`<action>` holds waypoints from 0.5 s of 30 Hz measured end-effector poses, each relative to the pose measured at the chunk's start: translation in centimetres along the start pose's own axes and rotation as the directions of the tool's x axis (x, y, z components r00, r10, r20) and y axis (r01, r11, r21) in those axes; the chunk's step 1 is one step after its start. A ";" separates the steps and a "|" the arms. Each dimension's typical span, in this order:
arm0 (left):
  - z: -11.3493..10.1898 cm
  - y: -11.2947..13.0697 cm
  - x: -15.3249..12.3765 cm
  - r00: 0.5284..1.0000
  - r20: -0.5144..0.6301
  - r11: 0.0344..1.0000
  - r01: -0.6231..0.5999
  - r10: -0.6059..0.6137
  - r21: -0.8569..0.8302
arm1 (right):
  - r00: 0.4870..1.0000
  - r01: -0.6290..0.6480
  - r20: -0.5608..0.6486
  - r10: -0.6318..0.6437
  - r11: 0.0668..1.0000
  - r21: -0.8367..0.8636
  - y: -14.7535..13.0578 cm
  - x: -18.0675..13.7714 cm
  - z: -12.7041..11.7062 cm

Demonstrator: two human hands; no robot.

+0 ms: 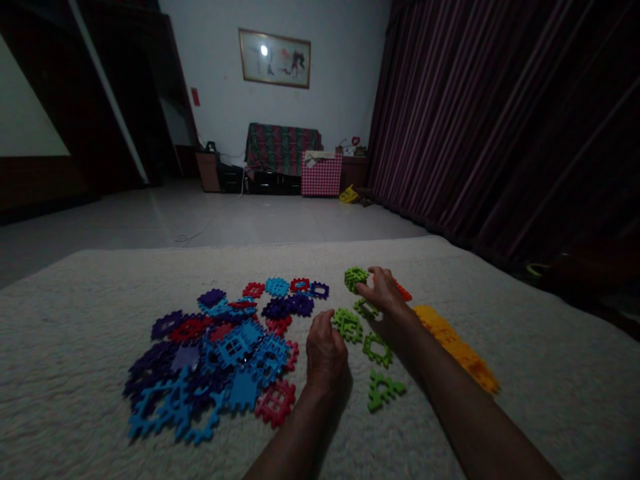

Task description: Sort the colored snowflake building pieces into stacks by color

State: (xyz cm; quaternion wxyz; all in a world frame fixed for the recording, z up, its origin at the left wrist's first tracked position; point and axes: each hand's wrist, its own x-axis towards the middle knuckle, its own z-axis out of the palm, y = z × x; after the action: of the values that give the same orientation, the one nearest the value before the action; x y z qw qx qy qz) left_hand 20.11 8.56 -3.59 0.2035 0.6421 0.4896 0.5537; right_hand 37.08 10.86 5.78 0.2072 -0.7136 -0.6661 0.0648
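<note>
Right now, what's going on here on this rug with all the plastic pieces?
A person's right hand pinches a green tile over a pale rug. The left hand rests, fingers curled, against a second green tile. Other green tiles lie between the forearms. A yellow row lies to the right, and a mixed pile of blue, purple and red tiles lies to the left.

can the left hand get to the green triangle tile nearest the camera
Probably yes. The green triangle tile lies flat and uncovered on the rug, just to the right of the left hand. The right forearm passes beside it, not over it, and the right hand pinches a round green tile.
</note>
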 end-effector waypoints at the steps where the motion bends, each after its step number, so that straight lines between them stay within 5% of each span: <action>1: 0.0 0.0 0.0 1.000 -0.001 1.000 0.002 -0.002 0.003 | 0.997 -0.038 -0.066 0.040 0.999 0.019 -0.1 1.1 0.2; 5: 0.1 0.1 -0.2 1.000 -0.009 0.999 0.029 -0.029 0.018 | 0.962 -0.160 -0.212 0.175 0.984 0.084 0.1 4.4 2.2; 15: 0.0 0.3 -0.2 0.999 0.015 1.000 0.029 -0.029 0.007 | 0.936 -0.141 -0.314 0.163 0.986 0.092 1.6 5.8 4.7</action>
State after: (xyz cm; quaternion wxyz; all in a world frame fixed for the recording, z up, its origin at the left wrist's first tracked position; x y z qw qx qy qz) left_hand 20.24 8.28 -3.46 0.2131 0.6400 0.4989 0.5442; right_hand 37.47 17.46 2.00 0.3312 -0.7563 -0.5640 -0.0132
